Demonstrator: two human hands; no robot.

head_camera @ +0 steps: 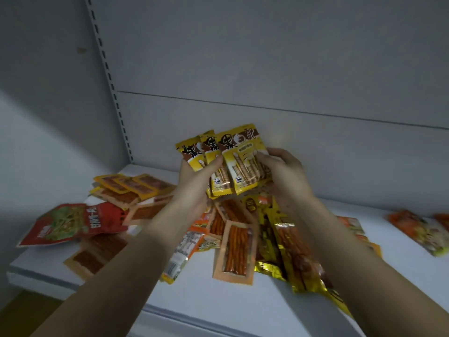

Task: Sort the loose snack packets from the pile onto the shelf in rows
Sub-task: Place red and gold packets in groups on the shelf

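the left hand (194,181) covers the lower part of the leftmost yellow packets (228,161), so how many sit in the fan cannot be told. the right hand (284,176) hides their right edge. both forearms cover much of the pile (238,239). the orange packet (422,232) at far right is blurred and cut by the edge. print on the red bag (73,224) is too blurred to read.

Three yellow wafer-roll packets (239,164), one red packet (80,222), two hands (194,181).
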